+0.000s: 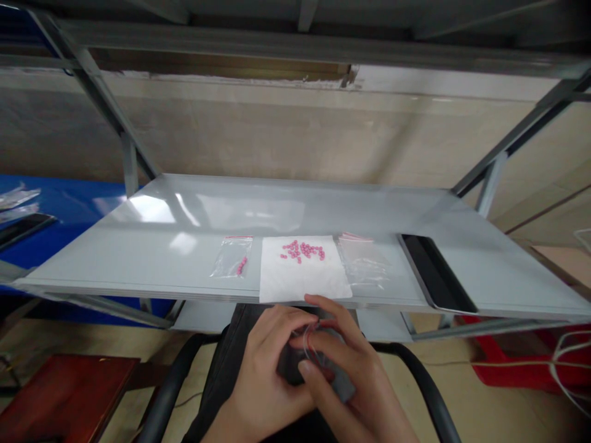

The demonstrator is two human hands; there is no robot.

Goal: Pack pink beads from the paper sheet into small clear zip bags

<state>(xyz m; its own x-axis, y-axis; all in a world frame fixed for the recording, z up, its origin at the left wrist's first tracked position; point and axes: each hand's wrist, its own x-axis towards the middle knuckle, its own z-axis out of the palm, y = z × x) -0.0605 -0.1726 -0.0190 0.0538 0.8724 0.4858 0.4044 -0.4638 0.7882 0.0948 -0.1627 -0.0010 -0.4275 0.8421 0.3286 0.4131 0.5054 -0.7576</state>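
1. Just beyond the fingertips, on a grey metal shelf (323, 206), lies a white paper sheet (305, 278) carrying a loose scatter of pink beads (301, 249).
2. Low, below the shelf's front edge and over the person's dark trousers (233, 344), the left hand (270, 363) and right hand (348, 363) curl together, neither released, with their fingers closed around a thin clear loop (308, 344) (plastic or thread, too fine to tell which).
3. Left of the hands, on the shelf, a small clear zip bag (231, 257) holds a few more of the beads. Right of them lies a stack of clear bags (362, 261), and farther right a flat black tray (436, 274).
4. The beads sit unconfined on flat paper, and the sheet reaches the shelf's front edge. A knuckle or sleeve catching it could tug the paper and send beads rolling off the shelf.
5. The loop looks thin and slick, so a loosened pinch could let it slip from the fingers and drop onto the trousers, where it would be hard to see.
6. If the zip bag is unsealed (that cannot be told from here), tipping it could spill its beads.
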